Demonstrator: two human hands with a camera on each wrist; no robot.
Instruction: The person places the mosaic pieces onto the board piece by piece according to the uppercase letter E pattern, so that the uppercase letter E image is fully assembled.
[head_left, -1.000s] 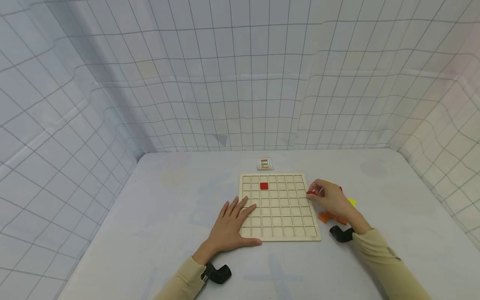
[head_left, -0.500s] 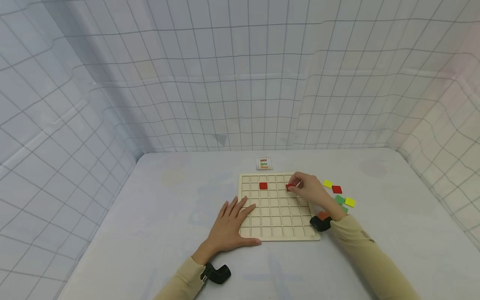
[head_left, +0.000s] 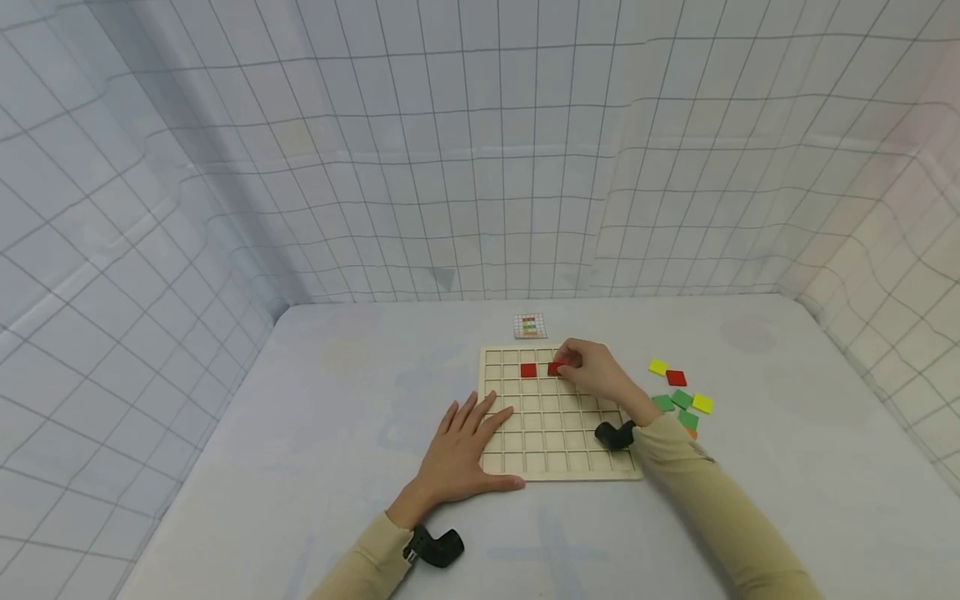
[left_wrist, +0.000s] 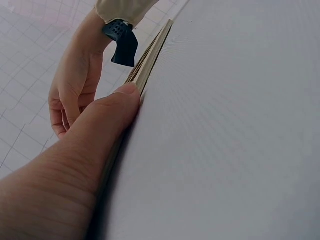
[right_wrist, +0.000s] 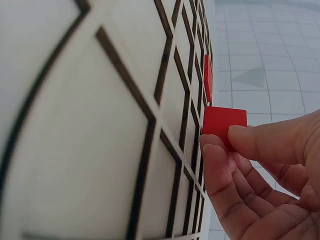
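The held red tile [head_left: 555, 369] has been carried leftward over the gridded board [head_left: 551, 425] by the right hand [head_left: 595, 371] in the head view, near the laid red tile [head_left: 528, 370]; placement is judged under way, not complete. The left hand [head_left: 456, 460] is laid spread across the board's left edge. White table [head_left: 360, 408] and grid-patterned walls [head_left: 450, 150] are noted. In the left wrist view, its thumb [left_wrist: 120, 105] is rested at the board's edge. In the right wrist view, the held red tile is pinched between thumb and fingers.
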